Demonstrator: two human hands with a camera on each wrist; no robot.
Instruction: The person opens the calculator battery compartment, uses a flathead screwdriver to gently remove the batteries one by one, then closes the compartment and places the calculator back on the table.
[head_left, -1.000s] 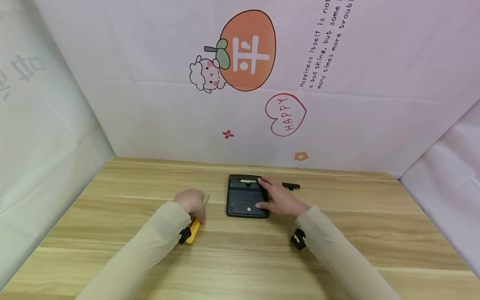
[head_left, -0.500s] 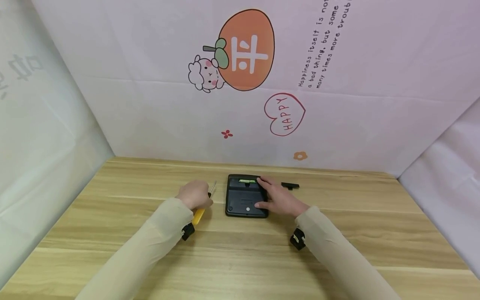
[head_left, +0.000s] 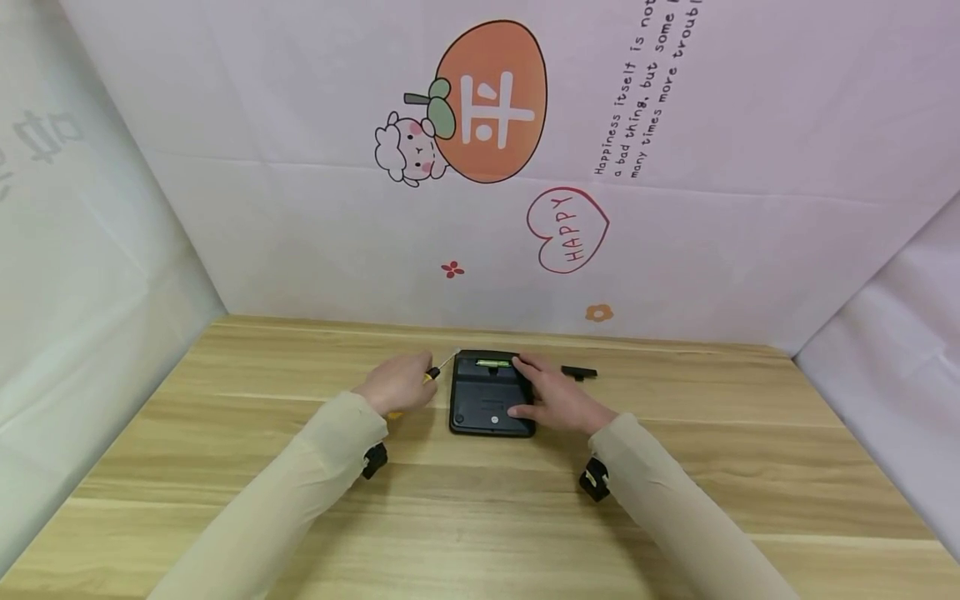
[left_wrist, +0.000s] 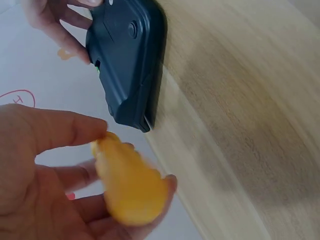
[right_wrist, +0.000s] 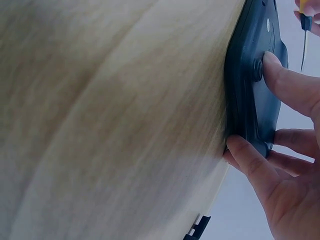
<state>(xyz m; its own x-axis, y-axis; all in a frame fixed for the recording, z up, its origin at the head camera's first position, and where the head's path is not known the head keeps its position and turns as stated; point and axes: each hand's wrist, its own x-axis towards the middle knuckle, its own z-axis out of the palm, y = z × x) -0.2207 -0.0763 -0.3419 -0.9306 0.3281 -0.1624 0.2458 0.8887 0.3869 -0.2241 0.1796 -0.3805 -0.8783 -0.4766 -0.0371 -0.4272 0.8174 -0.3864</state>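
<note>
A black calculator (head_left: 491, 402) lies face down on the wooden table, its battery slot uncovered. In that slot, near the far edge, sits a green battery (head_left: 492, 363). My left hand (head_left: 400, 383) holds a screwdriver by its yellow handle (left_wrist: 131, 187), just left of the calculator. The thin metal shaft (right_wrist: 304, 50) points toward the calculator's far left corner; whether it touches cannot be told. On the calculator's right side, my right hand (head_left: 558, 400) grips the edge, thumb (right_wrist: 282, 80) on the back face and fingers along the side.
Right of the calculator lies a small black battery cover (head_left: 580, 372). Behind the table (head_left: 480, 517) rises a white cloth wall (head_left: 337, 250) with printed drawings, and similar cloth closes off both sides.
The left hand has lifted the screwdriver and moved right and away from me, bringing its tip up to the calculator's far left corner. My right hand has stayed on the calculator.
</note>
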